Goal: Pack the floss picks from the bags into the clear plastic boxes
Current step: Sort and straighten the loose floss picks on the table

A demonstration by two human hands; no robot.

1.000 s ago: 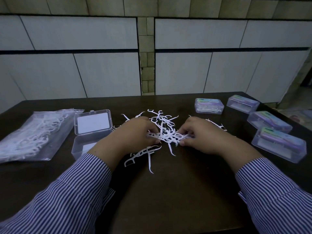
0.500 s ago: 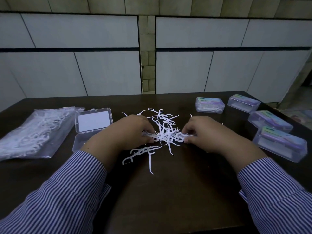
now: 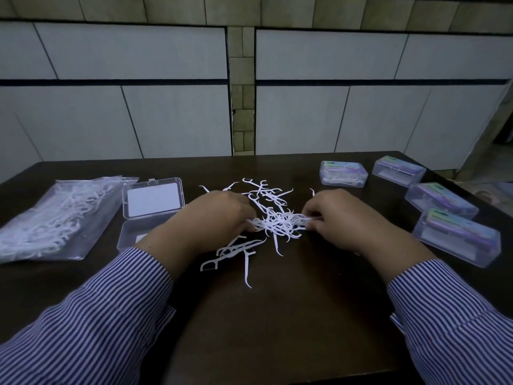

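Note:
A loose heap of white floss picks lies in the middle of the dark table. My left hand and my right hand pinch the two ends of a bunch of picks between them, fingers curled. A few stray picks lie nearer to me. An open clear plastic box sits left of my left hand, its lid raised and its tray partly hidden by my wrist. A clear bag of floss picks lies at the far left.
Several closed clear boxes with coloured labels stand at the right: one at the back, another behind it, one further right and the nearest by the table's right edge. A tiled wall rises behind the table.
Both hands have drawn the picks into a tighter bunch between them; my right hand has shifted slightly right. The box and bag have not moved.

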